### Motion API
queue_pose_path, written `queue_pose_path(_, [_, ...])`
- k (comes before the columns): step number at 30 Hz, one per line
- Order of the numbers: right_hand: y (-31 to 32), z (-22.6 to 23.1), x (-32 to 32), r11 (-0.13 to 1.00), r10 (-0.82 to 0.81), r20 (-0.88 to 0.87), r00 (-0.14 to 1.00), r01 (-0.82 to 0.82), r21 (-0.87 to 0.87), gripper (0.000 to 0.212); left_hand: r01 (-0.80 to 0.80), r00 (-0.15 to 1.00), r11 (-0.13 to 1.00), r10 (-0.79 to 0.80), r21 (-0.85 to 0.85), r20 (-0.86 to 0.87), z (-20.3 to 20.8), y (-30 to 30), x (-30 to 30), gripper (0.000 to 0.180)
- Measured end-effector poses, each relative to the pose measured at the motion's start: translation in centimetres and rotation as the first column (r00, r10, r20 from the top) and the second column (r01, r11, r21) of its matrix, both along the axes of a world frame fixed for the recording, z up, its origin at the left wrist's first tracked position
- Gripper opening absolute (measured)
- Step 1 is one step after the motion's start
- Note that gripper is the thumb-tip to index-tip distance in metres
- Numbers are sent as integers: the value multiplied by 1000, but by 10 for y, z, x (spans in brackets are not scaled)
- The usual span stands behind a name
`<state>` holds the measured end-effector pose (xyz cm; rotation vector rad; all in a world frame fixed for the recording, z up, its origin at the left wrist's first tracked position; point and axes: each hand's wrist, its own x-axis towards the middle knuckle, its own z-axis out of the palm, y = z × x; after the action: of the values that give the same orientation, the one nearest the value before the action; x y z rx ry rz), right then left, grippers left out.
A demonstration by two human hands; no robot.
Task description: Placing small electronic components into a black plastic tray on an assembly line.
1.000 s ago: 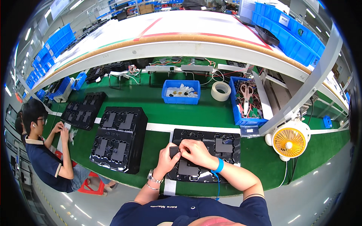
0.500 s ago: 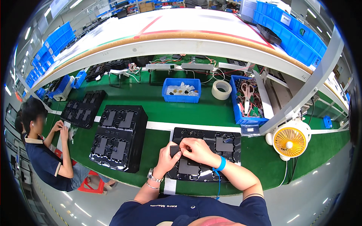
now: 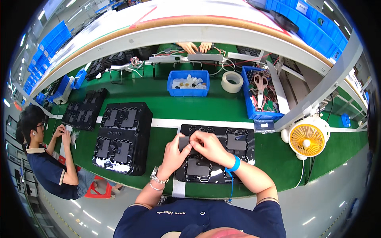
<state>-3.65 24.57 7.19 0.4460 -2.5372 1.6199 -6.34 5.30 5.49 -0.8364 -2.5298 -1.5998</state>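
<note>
My left hand [image 3: 174,154] grips a flat dark grey rectangular piece [image 3: 183,142], held above the left side of a black moulded tray [image 3: 223,163]. The fingers of my right hand [image 3: 210,146] are pinched together at the piece's right edge. What the right fingertips hold there is too small to make out. In the tray's recesses lie flat dark grey pieces, among them one at the near left [image 3: 197,167] and one at the far right [image 3: 237,142]. My hands hide the tray's far left recess.
Left of my tray stands a stack of black trays [image 3: 143,144]. Beyond are a blue bin [image 3: 188,93], a tape roll [image 3: 232,82] and a blue box with scissors [image 3: 260,87]. A yellow fan [image 3: 306,142] stands right. A co-worker [image 3: 49,170] sits left; another person's hands [image 3: 197,47] show beyond.
My view has shifted slightly. My hands stay together at the dark grey piece, with small finger movement. Another person's hands have appeared at the far side of the bench.
</note>
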Motion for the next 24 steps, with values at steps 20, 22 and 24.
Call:
queue_pose_path(20, [10, -8, -3, 849, 73, 404, 912, 156, -505, 10, 42, 904, 945, -174, 324, 390, 8, 16, -9, 15])
queue_pose_path(22, [10, -7, -2, 846, 82, 399, 913, 148, -513, 9, 29, 898, 938, -175, 345, 403, 8, 17, -7, 15])
queue_pose_path(24, [9, -4, -2, 836, 86, 389, 917, 147, -529, 8, 25, 895, 938, -176, 347, 410, 6, 16, -7, 14])
